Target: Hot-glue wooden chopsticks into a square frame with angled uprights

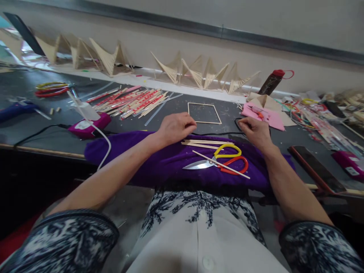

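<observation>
My left hand point(174, 128) rests at the far edge of a purple cloth point(159, 159), fingers curled, its fingertips next to a square frame of thin sticks point(204, 113) on the dark table. My right hand point(255, 131) lies to the right with fingers bent, touching a black cord point(237, 125). Between the hands, on the cloth, lie a few loose bamboo sticks point(204, 143) and scissors point(218, 161) with one yellow and one red handle; a single stick lies across them.
A pile of sticks in red-and-white wrappers point(133, 101) lies at the back left, near a magenta glue gun point(89, 125) with a white cable. Folded stick models point(199, 74) line the wall. A dark bottle point(271, 81), pink paper point(263, 113) and clutter sit to the right.
</observation>
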### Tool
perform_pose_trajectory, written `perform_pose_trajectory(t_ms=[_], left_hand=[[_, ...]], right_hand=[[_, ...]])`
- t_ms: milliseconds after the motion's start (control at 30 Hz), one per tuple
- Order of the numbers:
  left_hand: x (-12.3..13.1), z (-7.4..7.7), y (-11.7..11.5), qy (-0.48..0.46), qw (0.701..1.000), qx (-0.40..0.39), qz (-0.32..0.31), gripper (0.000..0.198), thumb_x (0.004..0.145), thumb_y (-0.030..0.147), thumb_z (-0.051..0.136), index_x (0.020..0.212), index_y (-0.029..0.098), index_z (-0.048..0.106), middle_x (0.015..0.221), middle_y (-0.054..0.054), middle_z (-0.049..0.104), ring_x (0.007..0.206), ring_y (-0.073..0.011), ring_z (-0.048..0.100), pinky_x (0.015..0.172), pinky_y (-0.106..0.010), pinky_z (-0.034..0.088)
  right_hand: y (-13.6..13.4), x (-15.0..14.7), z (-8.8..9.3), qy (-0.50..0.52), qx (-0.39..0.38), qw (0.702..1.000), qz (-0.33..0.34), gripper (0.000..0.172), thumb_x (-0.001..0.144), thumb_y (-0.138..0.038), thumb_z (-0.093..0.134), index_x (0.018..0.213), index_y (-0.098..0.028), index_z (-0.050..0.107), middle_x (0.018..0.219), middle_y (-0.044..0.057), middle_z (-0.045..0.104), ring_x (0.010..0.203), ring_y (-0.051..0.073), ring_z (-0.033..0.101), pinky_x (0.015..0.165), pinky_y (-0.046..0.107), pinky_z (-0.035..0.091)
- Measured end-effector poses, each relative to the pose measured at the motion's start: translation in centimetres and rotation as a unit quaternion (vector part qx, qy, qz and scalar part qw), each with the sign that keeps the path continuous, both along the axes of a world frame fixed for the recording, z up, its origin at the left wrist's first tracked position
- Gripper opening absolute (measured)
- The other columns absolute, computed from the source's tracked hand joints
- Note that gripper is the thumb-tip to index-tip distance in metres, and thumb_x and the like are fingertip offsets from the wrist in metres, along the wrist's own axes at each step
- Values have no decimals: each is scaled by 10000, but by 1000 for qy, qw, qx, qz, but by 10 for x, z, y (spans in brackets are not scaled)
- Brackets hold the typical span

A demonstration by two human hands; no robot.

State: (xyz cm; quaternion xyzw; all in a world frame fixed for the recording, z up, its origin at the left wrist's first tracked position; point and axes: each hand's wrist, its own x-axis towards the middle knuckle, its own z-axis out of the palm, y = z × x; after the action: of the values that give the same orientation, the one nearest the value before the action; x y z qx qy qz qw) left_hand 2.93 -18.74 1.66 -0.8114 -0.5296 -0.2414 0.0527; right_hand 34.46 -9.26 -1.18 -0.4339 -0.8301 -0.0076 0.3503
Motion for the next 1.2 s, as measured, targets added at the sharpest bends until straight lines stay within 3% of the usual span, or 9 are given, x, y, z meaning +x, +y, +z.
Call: perform_pose_trajectory(t_ms=[100, 167, 300, 400, 567, 967, 1200], left_hand=[[6, 6, -38, 73, 996, -32, -39, 298, 909, 355, 430, 974, 212, 683, 986, -41, 663, 924, -169, 605, 736, -263, 451], [3, 1, -63, 97, 994, -36, -33, 325, 923, 372, 405, 1029, 215, 668, 1039, -56, 655, 985, -189, 592, 779, -291, 465], [-13, -26, -99, 94, 994, -39, 31, 353, 929, 371, 392, 1107, 206, 649, 1169, -82, 635, 1082, -221, 567, 917, -365, 451], [-26, -46, -109, 80, 994, -46, 62, 403, 921, 431, 396, 1215, 240, 595, 1288, -73, 587, 1197, -253, 516, 996, -431, 394], [-41, -60, -101, 88, 991, -56, 88, 498, 915, 474, 375, 1359, 268, 468, 1429, -52, 454, 1319, -276, 406, 1065, -488, 290], [-61, -49, -53, 139, 977, -156, 35, 565, 932, 557, 250, 1428, 306, 353, 1513, -15, 322, 1382, -207, 309, 1108, -415, 237], [-64, -49, -29, 140, 977, -158, 33, 579, 933, 553, 242, 1431, 279, 354, 1513, -38, 324, 1384, -212, 299, 1118, -415, 205]], right_hand=[[-26, 20, 14, -71, -48, 996, 38, 211, 865, -320, 521, 910, -215, 697, 825, 39, 701, 711, 175, 634, 627, 282, 463], [-48, 36, 12, -122, -54, 990, 50, 258, 902, -331, 464, 986, -238, 689, 941, 56, 698, 843, 206, 645, 724, 324, 490], [-82, 60, -18, -178, -48, 981, 52, 399, 928, -415, 422, 1253, -244, 577, 1240, 101, 604, 1127, 263, 559, 932, 435, 453], [-86, 67, -35, -196, -66, 977, 58, 463, 942, -425, 391, 1357, -242, 484, 1373, 101, 508, 1236, 260, 485, 986, 458, 419], [-63, 66, -33, -190, -90, 973, 98, 464, 967, -395, 336, 1387, -237, 455, 1417, 93, 467, 1289, 229, 441, 1040, 440, 381], [-22, 71, -40, -179, -66, 973, 128, 464, 968, -360, 321, 1388, -217, 458, 1413, 102, 470, 1293, 221, 443, 1059, 448, 380], [-2, 71, -45, -188, -56, 975, 107, 460, 968, -355, 315, 1367, -204, 486, 1396, 105, 490, 1280, 226, 459, 1051, 459, 392]])
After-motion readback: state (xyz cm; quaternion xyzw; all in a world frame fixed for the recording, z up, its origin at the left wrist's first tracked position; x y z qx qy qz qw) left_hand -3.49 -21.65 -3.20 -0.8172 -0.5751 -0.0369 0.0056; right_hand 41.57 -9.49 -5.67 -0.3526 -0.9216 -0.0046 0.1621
